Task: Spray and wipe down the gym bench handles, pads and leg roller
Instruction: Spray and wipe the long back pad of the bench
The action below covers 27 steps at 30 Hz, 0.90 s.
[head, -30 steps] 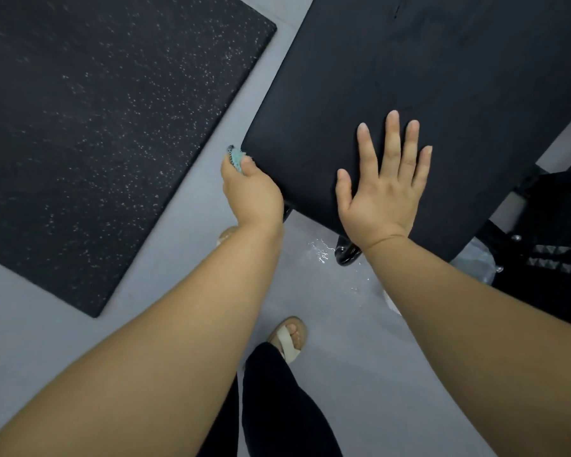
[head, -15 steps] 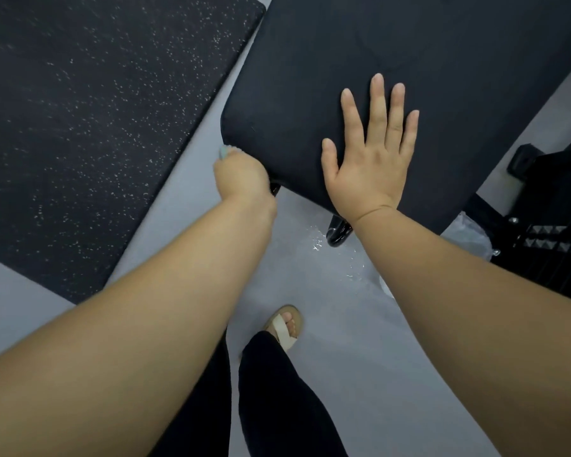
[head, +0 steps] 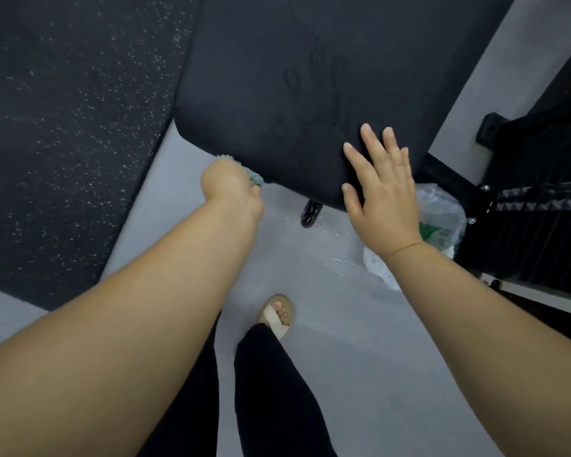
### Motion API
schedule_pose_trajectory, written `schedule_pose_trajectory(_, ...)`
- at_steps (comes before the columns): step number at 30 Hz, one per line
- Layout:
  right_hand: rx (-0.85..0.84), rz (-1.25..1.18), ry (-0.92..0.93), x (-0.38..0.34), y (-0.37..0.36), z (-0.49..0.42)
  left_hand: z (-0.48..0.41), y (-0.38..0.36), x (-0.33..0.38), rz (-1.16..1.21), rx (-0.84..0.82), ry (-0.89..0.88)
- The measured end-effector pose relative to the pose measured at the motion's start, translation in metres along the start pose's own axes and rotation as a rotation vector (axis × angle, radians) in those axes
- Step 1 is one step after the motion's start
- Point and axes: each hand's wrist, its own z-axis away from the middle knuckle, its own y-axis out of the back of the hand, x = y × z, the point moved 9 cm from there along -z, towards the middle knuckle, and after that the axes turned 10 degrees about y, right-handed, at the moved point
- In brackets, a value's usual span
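We are wiping the near edge of the bench pad [head: 277, 77]. Our left hand [head: 229, 184] is curling tight round a little blue-green cloth [head: 255, 178] and pressing it against the pad's near edge, close to its left corner. Only a bit of the cloth is peeking out past our fingers. Our right hand [head: 383, 192] is lying flat on the pad's near right corner with its fingers straight, holding nothing.

We think we are somewhere in the middle of the job. Wet drops [head: 338, 249] are shining on the floor [head: 343, 324] just under the pad's near edge, beside the shiny black bench foot [head: 310, 212], so the spraying here is looking done. Finger-shaped marks [head: 317, 70] are showing on top of the pad, so we are guessing the top may want one more pass.

What is left is harder to say — the handles and the leg roller are not showing at all, so we cannot tell if they are clean. No spray bottle is showing either. A crinkly plastic bag [head: 442, 212] is sitting on the floor to the right of the pad, and a speckled mat [head: 63, 127] is lying to the pad's left.
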Motion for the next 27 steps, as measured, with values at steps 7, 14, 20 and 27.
schedule_pose_trajectory(7, -0.008, -0.179, -0.038, 0.005, 0.003, 0.001, 0.04, -0.044, -0.131, -0.154, -0.266, 0.28)
schedule_pose_trajectory(14, -0.066, -0.252, -0.057, 0.009, 0.005, 0.012, -0.016, 0.0, -0.006, -0.024, -0.106, 0.06)
schedule_pose_trajectory(20, -0.003, -0.319, -0.237, 0.001, -0.002, 0.013, 0.028, -0.028, -0.072, -0.249, -0.208, 0.161)
schedule_pose_trajectory(27, 0.274, -0.706, -0.679, -0.003, 0.02, 0.03, 0.066, -0.021, -0.089, -0.423, -0.382, 0.327)
